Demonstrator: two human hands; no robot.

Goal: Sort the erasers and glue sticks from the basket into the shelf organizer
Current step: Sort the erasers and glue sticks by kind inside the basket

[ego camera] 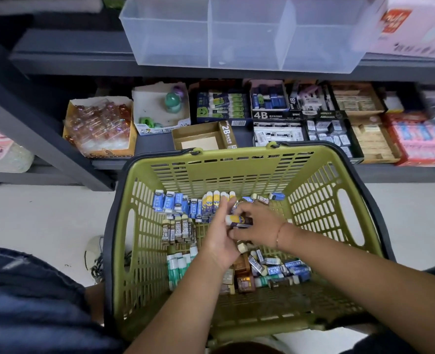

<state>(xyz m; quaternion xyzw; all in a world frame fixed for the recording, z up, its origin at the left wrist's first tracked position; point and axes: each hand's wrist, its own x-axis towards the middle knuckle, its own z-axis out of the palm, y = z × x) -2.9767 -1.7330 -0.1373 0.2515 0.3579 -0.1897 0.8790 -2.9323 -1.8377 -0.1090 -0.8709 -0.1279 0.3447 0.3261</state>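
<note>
The green basket (236, 172) with black handles holds the goods in loose groups. Blue-sleeved erasers (171, 201) stand along the far left, and brown-sleeved erasers marked 2B (178, 232) form a row just nearer. White-capped yellow-and-blue glue sticks (212, 200) stand at the far middle, and green-and-white glue sticks (178, 269) lie at the near left. A mixed heap (275, 270) of blue, brown and green pieces lies at the near right.

Both hands are down in the middle of the basket, touching each other. Across them lies one glue stick (236, 220), on its side, with a white cap, a yellow band and a dark body. The right hand (259, 226), with a thin bracelet (279, 235) on its wrist, has its fingers curled over the dark end and is grasping it. The left hand (219, 241) lies against the cap end with blurred fingers reaching up past it; I cannot tell whether it grips. A cream eraser end (242, 247) shows just below the place where the hands meet.

The clear organizer (170, 47), split into three compartments, sits on the grey shelf (70, 62) well beyond the basket. Open boxes of stationery (275, 116) fill the shelf below it, just behind the basket's far rim.
</note>
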